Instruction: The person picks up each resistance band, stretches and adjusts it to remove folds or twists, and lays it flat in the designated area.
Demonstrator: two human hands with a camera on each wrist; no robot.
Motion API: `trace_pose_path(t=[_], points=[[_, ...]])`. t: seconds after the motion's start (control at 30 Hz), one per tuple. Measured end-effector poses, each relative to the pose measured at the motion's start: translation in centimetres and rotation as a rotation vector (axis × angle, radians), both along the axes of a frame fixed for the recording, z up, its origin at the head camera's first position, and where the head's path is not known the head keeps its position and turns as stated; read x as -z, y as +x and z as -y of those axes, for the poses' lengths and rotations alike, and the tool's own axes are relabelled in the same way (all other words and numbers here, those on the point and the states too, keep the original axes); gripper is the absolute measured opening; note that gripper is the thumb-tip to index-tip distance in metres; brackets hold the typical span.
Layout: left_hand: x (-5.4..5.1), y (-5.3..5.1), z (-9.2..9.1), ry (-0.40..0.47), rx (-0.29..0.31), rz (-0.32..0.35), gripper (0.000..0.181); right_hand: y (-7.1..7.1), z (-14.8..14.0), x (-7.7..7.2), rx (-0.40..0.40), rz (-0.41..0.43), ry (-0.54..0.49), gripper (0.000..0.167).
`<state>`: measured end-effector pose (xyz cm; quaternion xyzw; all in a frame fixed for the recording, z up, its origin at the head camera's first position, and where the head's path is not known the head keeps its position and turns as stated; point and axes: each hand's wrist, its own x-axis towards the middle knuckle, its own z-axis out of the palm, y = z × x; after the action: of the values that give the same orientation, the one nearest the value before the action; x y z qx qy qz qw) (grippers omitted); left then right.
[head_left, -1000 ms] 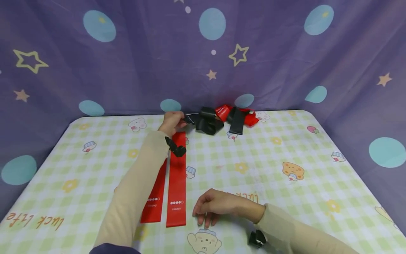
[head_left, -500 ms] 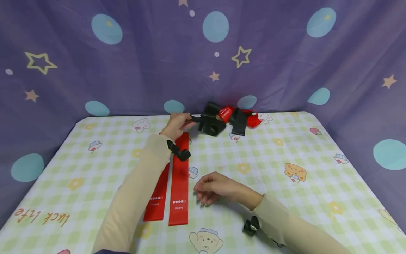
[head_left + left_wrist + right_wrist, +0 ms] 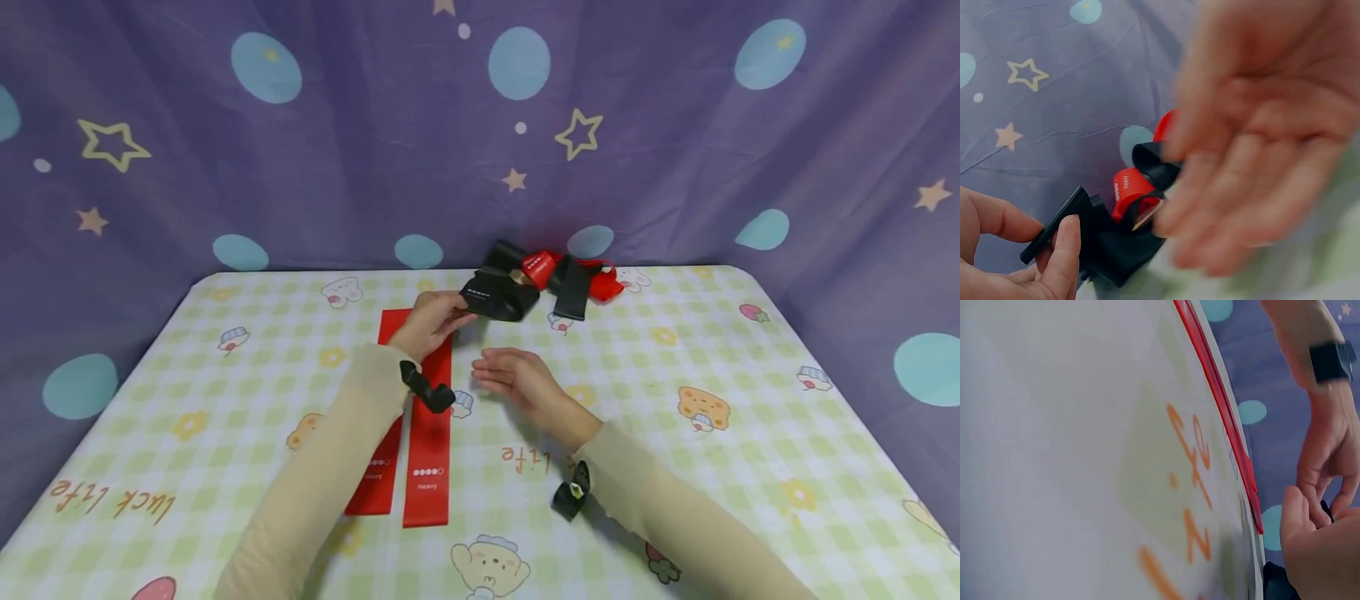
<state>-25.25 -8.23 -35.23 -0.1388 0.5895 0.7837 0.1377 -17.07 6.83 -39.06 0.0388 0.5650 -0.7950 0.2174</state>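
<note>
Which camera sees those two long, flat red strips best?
The head view: it shows both long, flat red strips from above, with white print, though the beige left sleeve hides part. The right wrist view shows them nearly edge-on; the left wrist view shows neither.

Black band (image 3: 499,297) — loosely curled, white-printed end raised — near far edge of table (image 3: 622,358).

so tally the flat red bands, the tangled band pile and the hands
Flat red bands: 2
Tangled red and black pile: 1, its bands too jumbled to count
Left hand and right hand: 2
Total: 5
</note>
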Motion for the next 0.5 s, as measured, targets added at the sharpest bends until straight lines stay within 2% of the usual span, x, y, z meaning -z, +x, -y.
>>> trace_pose_path(t=[0.2, 0.33, 0.5], points=[[0.6, 1.0, -0.3, -0.023, 0.042, -0.007, 0.045, -1.8, 0.7, 0.0, 0.106, 0.046, -0.112, 0.043], [0.7, 1.5, -0.5, -0.028, 0.042, -0.026, 0.045, -3.1, 1.0, 0.1, 0.133, 0.092, -0.167, 0.045], [0.9, 2.0, -0.6, -0.046, 0.041, -0.044, 0.046, -4.6, 1.3, 0.1, 0.193, 0.146, -0.353, 0.044]])
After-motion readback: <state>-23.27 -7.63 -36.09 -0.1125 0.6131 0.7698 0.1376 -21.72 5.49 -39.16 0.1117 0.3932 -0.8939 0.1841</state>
